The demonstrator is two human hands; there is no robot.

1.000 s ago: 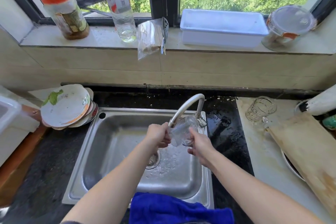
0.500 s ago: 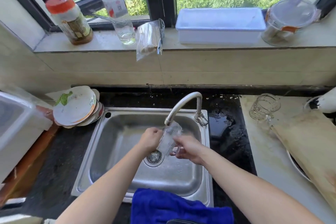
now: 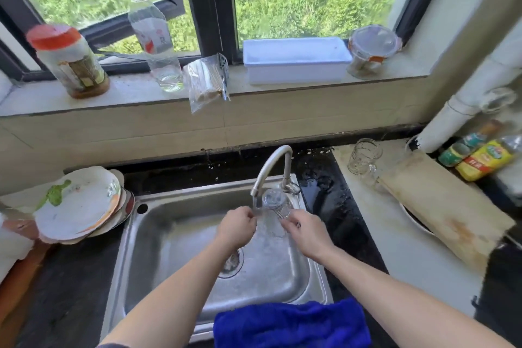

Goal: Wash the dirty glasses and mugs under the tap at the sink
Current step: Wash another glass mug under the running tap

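Observation:
Over the steel sink (image 3: 175,234), a clear glass (image 3: 272,206) is held tilted, its base toward the camera, right under the spout of the curved tap (image 3: 271,167). My right hand (image 3: 306,230) grips the glass from the right. My left hand (image 3: 237,227) is closed at the glass's left side, just below the spout; whether it grips the glass is unclear. Another clear glass mug (image 3: 364,155) stands upside down on the pale counter to the right.
Stacked dirty plates (image 3: 79,203) sit left of the sink. A blue cloth (image 3: 291,325) hangs over the sink's front edge. A wooden cutting board (image 3: 446,206) and bottles (image 3: 480,158) lie to the right. Jars, a bottle and a white box (image 3: 296,61) line the windowsill.
The glass has turned so its base faces up toward me, and it sits closer under the spout. The camera has pulled back and tilted up, showing more of the window and right counter.

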